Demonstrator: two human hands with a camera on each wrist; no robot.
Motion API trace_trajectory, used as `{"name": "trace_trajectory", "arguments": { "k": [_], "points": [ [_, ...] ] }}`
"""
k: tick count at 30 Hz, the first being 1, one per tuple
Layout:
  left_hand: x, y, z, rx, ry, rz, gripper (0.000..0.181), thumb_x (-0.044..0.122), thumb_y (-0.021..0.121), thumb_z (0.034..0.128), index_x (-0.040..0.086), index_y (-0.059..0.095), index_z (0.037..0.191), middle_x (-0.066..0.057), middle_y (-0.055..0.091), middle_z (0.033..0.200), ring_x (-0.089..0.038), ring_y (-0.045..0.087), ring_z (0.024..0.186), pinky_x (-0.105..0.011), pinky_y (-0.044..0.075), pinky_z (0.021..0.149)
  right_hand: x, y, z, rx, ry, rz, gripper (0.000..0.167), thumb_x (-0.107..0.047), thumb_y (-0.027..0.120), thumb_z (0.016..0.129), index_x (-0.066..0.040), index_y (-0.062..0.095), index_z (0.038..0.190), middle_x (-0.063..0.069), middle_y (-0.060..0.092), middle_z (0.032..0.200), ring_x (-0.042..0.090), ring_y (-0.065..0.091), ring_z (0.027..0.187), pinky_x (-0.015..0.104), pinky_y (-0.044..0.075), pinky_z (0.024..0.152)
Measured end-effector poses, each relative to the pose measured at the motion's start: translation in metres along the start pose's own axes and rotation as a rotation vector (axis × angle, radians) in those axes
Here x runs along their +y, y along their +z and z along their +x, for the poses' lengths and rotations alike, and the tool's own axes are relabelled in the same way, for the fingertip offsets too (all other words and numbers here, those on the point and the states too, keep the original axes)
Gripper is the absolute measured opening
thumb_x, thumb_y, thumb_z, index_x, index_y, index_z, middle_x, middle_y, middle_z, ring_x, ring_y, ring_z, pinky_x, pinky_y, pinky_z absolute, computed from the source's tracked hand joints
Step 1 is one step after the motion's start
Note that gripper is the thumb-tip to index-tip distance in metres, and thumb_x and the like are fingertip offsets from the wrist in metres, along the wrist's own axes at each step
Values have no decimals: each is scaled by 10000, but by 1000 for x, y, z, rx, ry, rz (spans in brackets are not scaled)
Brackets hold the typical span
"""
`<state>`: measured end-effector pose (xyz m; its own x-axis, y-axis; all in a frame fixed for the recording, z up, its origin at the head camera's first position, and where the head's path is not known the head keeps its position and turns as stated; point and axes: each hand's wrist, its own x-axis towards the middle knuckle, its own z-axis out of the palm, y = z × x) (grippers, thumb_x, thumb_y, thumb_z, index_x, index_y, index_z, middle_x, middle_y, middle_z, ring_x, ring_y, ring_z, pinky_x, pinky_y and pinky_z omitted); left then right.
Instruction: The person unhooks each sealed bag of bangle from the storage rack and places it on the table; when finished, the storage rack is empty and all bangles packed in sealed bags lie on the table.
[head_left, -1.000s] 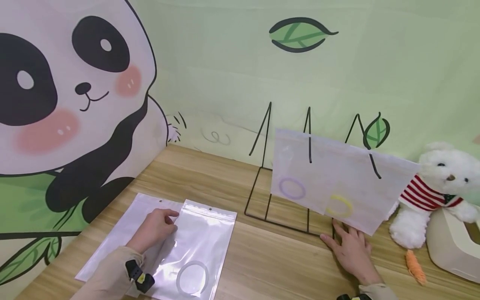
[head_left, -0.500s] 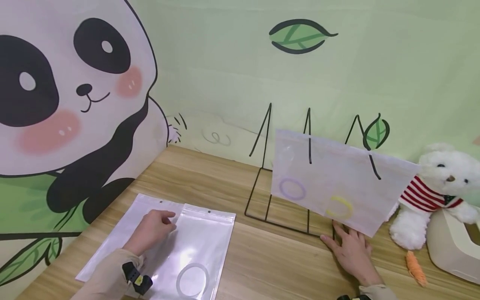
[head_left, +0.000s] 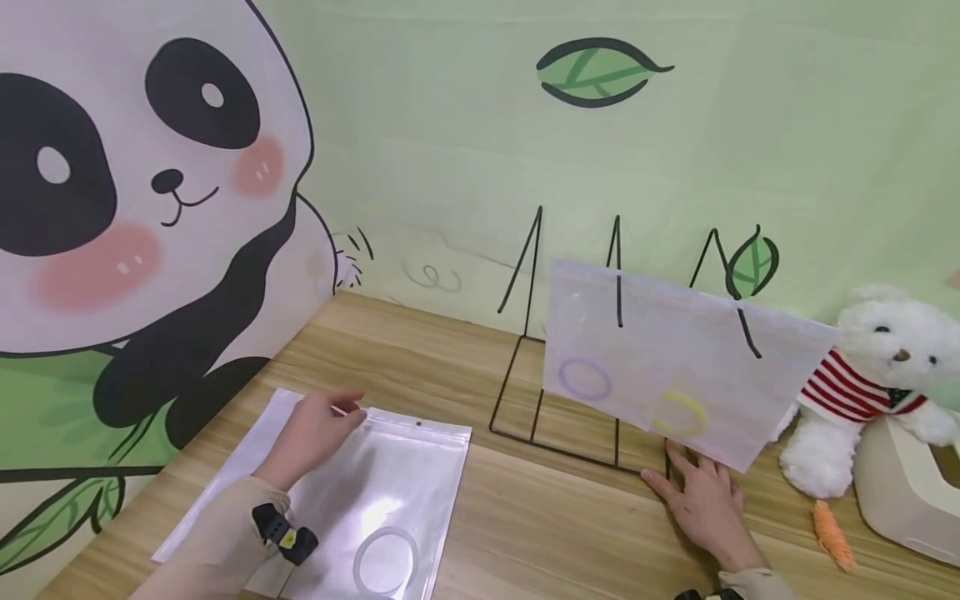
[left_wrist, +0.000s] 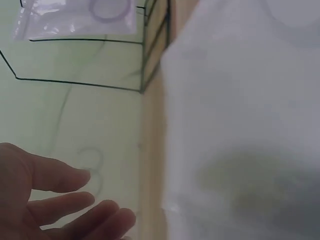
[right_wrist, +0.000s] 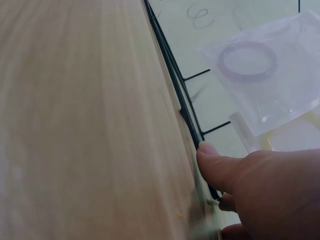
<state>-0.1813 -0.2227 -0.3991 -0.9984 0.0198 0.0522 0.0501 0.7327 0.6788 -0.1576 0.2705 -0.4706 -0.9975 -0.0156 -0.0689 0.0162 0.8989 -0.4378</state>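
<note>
My left hand (head_left: 318, 433) hovers over the top edges of two overlapping zip bags. The right one, a clear zip bag (head_left: 420, 475), contains a pale ring (head_left: 386, 560); the other bag (head_left: 258, 446) lies partly beneath my arm. In the left wrist view, the thumb and fingers (left_wrist: 60, 172) are apart with nothing between them. My right hand (head_left: 705, 504) grips the base of a black wire display rack (head_left: 570, 450), thumb on the front bar in the right wrist view. From its hooks hang zip bags with a purple ring (head_left: 585, 379) and a yellow ring (head_left: 680, 414).
A white teddy bear (head_left: 900, 333) in a striped top sits at the right by a beige box (head_left: 900, 492). An orange yarn-like piece (head_left: 832, 537) lies in front of them on the wooden table (head_left: 540, 533). Behind stands a panda-printed backdrop (head_left: 420, 125).
My left hand has shifted a little right and up toward the top edge of the clear bag, its fingers extending further. The right hand and the rack have stayed put.
</note>
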Motion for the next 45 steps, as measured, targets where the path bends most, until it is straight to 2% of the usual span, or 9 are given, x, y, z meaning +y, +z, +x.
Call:
{"name": "trace_trajectory", "arguments": {
  "k": [6,16,20,25,30,34,39,45],
  "points": [
    [27,10,15,16,53,-143,378,134,584,940,-55,603,1266,-219,645,1192,-297,630,1034,-406,525,830,0,-2,1,-13,8,10,872,-666,448,920,-20,331,1494,313,81,1554,540,-15,1383,800,125,887],
    [80,53,34,6,105,-369,388,126,589,951,-18,576,1311,-158,611,1283,-298,590,1142,-421,500,931,-1,-2,1,-10,7,7,873,-669,449,918,-23,332,1494,299,90,1558,533,-6,1384,798,133,891],
    [104,71,42,-19,130,-472,425,159,602,951,0,553,1341,-145,572,1345,-310,559,1194,-431,472,971,1,-3,0,-8,10,-5,875,-674,443,916,-25,336,1492,297,97,1558,534,7,1381,795,144,891],
    [130,87,52,-57,196,-588,487,171,605,953,6,491,1396,-137,515,1410,-292,491,1280,-428,426,1025,1,-3,1,-15,14,1,876,-673,445,917,-24,327,1494,308,90,1554,546,-6,1376,799,125,890],
    [151,95,58,-52,241,-610,542,188,618,949,40,442,1440,-117,456,1465,-273,433,1334,-420,392,1056,1,-2,1,-7,10,11,861,-660,463,917,-24,349,1486,314,96,1552,542,-2,1381,796,127,897],
    [162,99,60,-93,256,-592,614,205,612,952,47,358,1489,-111,356,1531,-263,353,1389,-413,329,1104,0,-1,1,8,1,15,855,-652,471,918,-21,354,1483,302,101,1556,536,2,1383,794,130,897],
    [168,104,64,-114,286,-621,665,169,608,958,27,276,1516,-112,283,1564,-238,288,1423,-400,270,1137,0,0,1,20,-3,15,845,-645,475,921,-29,354,1486,295,111,1558,528,20,1386,790,128,904],
    [174,106,63,-117,278,-632,652,185,608,956,80,298,1521,-86,330,1548,-230,340,1393,-414,320,1106,1,1,1,34,-9,16,839,-637,483,922,-21,364,1480,291,122,1558,527,31,1385,787,135,900]
  ]
}}
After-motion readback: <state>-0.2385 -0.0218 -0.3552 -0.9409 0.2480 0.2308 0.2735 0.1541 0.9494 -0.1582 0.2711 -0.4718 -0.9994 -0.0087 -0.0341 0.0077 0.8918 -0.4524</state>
